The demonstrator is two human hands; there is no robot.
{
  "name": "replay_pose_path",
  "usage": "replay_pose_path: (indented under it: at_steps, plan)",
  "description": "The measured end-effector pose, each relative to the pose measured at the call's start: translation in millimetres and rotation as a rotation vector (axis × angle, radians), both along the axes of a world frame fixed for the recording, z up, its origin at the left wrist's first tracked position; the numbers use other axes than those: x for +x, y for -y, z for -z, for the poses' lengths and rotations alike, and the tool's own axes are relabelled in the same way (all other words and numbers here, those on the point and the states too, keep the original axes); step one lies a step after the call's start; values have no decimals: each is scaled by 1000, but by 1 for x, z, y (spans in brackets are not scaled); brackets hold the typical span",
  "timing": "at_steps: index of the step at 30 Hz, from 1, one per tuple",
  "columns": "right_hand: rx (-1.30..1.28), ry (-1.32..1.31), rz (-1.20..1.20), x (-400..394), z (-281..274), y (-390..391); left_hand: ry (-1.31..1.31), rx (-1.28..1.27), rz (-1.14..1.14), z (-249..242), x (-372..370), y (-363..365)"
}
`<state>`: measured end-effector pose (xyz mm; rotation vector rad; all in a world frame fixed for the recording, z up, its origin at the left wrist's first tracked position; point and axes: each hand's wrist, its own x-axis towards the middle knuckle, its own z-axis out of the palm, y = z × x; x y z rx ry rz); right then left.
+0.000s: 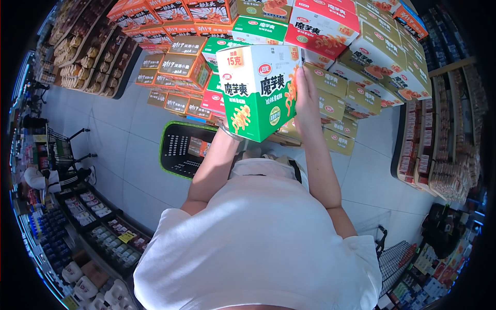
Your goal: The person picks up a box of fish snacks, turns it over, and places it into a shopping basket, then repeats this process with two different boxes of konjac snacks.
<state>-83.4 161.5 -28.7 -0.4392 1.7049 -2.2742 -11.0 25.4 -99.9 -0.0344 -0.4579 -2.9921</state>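
A green and white snack box point(256, 95), printed with Chinese characters and pictures of noodle-like snacks, is held up in front of my chest. My right hand point(306, 98) lies along its right side, fingers pointing up and pressed to the cardboard. The box hides almost all of my left hand; only the wrist with a bracelet point(231, 133) shows at its lower left edge. Right behind the held box, similar green boxes point(259, 30) and a red box point(321, 28) sit on a large stacked display.
Orange boxes point(178, 57) and gold boxes point(380, 54) make up the rest of the display. On the floor stands a black basket with a green rim point(164, 150). Shelves point(95, 57) line the left; another shelf point(423, 139) is at right. A person point(44, 178) is by a shopping cart point(62, 147).
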Motion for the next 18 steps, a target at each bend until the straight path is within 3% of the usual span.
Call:
replay_pose_path:
  at_steps: [4,9,11,12,14,18]
  plan:
    - [-126,124,-57,3,-6,-1,17,-65,-5,-12,0,11]
    - [-207,139,-73,2,0,1,94,-178,-174,-81,0,18]
    - [-265,153,-28,3,-1,2,158,-539,-268,-88,4,25]
    - [-264,154,-28,4,-2,3,159,-538,-269,-89,6,27]
    - [-236,147,28,4,-3,5,264,-908,-340,-91,10,32]
    - [-205,43,72,5,2,11,366,-1036,-384,-94,14,26]
